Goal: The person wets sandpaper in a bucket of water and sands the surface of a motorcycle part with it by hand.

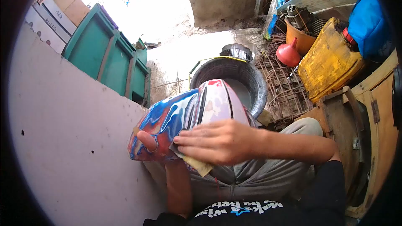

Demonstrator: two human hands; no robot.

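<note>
A glossy painted panel (167, 121), like a motorcycle fairing, rests over my lap with worn patches of blue, red, white and pale pink. My left hand (147, 141) grips its lower left part from beneath; the thumb shows on the face while the other fingers are hidden behind. Pressed flat on the panel's lower middle, my right hand (213, 142) holds a folded piece of sandpaper (197, 165), yellowish on one side, with a grey edge showing at the fingertips.
Beyond the panel stands a black bucket (259, 96) holding cloudy water. To the right are a rusty metal grid (282, 88), a red funnel (289, 54), a yellow jerrycan (331, 60) and a blue bag (370, 25). A pale wall (79, 138) and green cabinet (98, 46) bound the left.
</note>
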